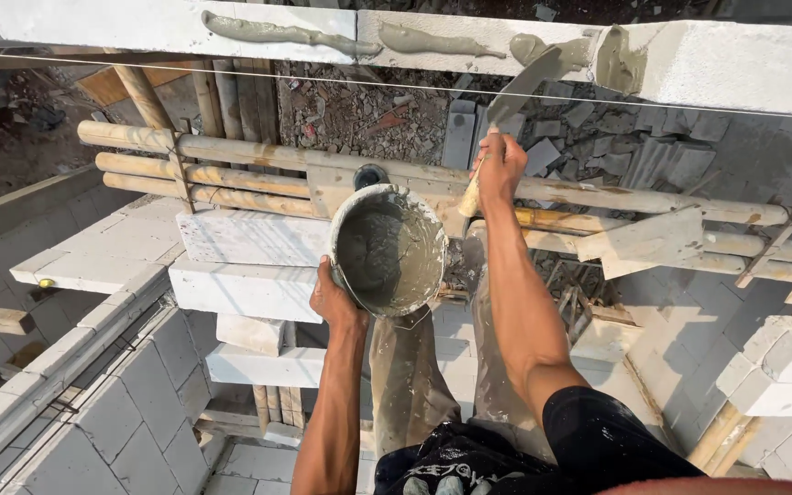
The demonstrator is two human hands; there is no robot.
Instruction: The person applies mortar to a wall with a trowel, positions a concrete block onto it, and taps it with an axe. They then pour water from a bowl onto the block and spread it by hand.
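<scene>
My left hand (pixel 334 301) grips the lower rim of a round bucket (pixel 387 249), tilted toward me with grey mortar inside. My right hand (pixel 499 167) is closed on the wooden handle of a trowel (pixel 526 84). The trowel's blade reaches up to the top of a white block wall (pixel 726 64), touching a lump of wet mortar at a block end. Ridges of grey mortar (pixel 291 34) lie along the wall's top. My legs stand on bamboo scaffold poles (pixel 258 151) below.
A taut string line (pixel 185 71) runs across just under the wall top. White blocks (pixel 245 289) are stacked on the scaffold at left, more at right (pixel 786 367). Rubble and broken blocks lie on the ground far below. A lower block wall (pixel 93 394) stands at the left.
</scene>
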